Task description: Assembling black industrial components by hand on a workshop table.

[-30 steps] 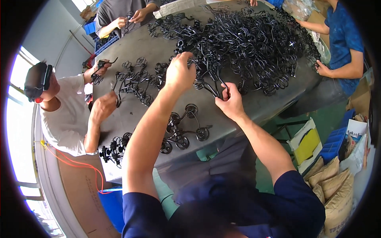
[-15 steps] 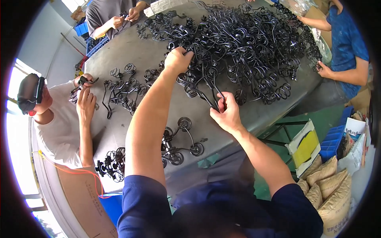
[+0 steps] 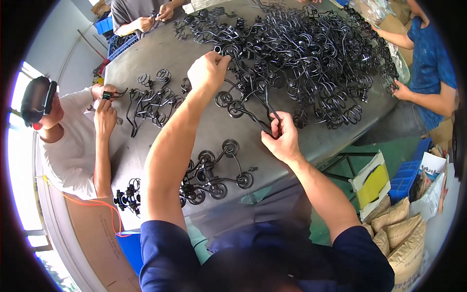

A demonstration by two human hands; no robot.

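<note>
My right hand (image 3: 283,139) is closed around the straight ends of black coiled wire parts (image 3: 252,117), which look like springs with long arms. Their coils point away from me, toward the big tangled pile of black wire springs (image 3: 311,53). My left hand (image 3: 207,73) is closed, with thumb and fingers pinched on a black wire piece at the pile's near left edge. How that piece joins the ones in my right hand cannot be made out among the tangle.
Black coil assemblies (image 3: 214,177) lie along the near edge of the metal table (image 3: 272,163). A smaller spring group (image 3: 155,102) sits at left, beside a co-worker's hands (image 3: 105,109). Other people work at the far side and right. Sacks (image 3: 396,228) and a blue crate (image 3: 407,170) stand lower right.
My left hand has shifted a little to the left, with a ring-shaped end now showing by its fingertips. My right hand keeps its grip on the wire ends. The view has shifted slightly.
</note>
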